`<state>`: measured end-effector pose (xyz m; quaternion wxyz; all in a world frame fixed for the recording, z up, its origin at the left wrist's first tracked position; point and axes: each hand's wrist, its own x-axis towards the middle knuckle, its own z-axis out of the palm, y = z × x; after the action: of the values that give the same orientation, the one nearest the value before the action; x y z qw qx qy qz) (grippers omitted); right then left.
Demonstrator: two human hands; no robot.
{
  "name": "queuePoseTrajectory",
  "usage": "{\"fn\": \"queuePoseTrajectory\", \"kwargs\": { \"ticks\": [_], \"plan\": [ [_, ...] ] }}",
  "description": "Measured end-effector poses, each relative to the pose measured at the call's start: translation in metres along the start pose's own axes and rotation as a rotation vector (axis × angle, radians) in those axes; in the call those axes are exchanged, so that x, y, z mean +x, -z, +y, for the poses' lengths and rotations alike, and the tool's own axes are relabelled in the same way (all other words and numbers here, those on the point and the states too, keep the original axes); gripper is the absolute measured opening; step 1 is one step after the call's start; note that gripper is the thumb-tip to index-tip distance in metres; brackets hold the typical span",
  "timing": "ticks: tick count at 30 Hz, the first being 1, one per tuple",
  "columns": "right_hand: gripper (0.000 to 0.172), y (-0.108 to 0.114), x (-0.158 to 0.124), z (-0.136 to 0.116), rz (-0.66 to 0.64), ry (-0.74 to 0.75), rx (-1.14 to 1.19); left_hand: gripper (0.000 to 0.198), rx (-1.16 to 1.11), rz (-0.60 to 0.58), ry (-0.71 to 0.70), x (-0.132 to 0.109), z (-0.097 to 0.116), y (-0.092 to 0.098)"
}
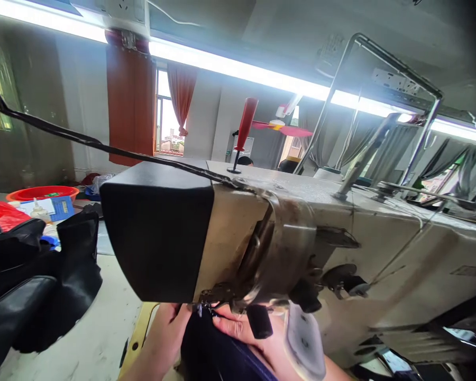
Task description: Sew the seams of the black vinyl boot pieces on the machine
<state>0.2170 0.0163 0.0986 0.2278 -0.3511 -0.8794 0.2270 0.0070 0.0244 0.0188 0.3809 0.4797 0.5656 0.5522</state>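
Observation:
A cream sewing machine head (381, 248) with a black front cover (154, 233) fills the view, seen from just above. Beneath its needle area lies dark navy fabric (214, 354). My left hand (164, 330) rests on the fabric's left side, fingers curled against it. My right hand (249, 336) presses on the fabric just right of the needle, fingers stretched along it; the machine hides part of both hands. A black strap (83, 138) runs from the far left across the machine's top.
Black leather-like pieces (31, 286) are piled at the left on the pale table (99, 333). Behind them sit an orange basin (43, 192) and a blue box (61, 207). A red-handled screwdriver (244, 129) stands on the machine; a metal thread stand (384, 95) rises at the right.

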Motion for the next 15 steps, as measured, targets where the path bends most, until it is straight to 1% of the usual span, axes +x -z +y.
{"fn": "queuePoseTrajectory", "kwargs": {
  "ticks": [4,6,8,9,10,11,13,14,15],
  "plan": [
    [0.036,-0.001,-0.003,0.010,-0.061,0.116,-0.076,0.041,0.005,-0.037,0.083,0.001,0.002,-0.001],
    [0.035,0.001,0.000,0.010,-0.096,0.123,-0.079,0.040,-0.017,-0.068,0.097,0.004,0.003,-0.001],
    [0.035,0.003,0.003,0.007,-0.116,0.099,0.006,0.041,-0.038,-0.079,0.088,0.004,0.002,-0.001],
    [0.036,0.003,0.004,0.006,-0.131,0.089,0.067,0.041,-0.038,-0.049,0.070,0.001,0.000,-0.001],
    [0.038,0.003,0.003,0.004,-0.133,0.079,0.116,0.040,-0.020,0.017,0.030,-0.004,-0.002,0.000],
    [0.039,0.001,0.002,0.003,-0.127,0.070,0.139,0.036,0.025,0.098,-0.064,-0.013,-0.006,0.001],
    [0.042,-0.006,-0.004,-0.001,-0.092,0.052,0.082,0.023,0.164,0.254,-0.354,-0.039,-0.015,0.002],
    [0.043,-0.011,-0.007,-0.004,-0.084,0.033,0.014,0.014,0.258,0.268,-0.578,-0.056,-0.019,0.003],
    [0.047,-0.015,-0.010,-0.009,-0.090,0.008,-0.073,0.009,0.291,0.245,-0.678,-0.074,-0.024,0.004]
  ]
}}
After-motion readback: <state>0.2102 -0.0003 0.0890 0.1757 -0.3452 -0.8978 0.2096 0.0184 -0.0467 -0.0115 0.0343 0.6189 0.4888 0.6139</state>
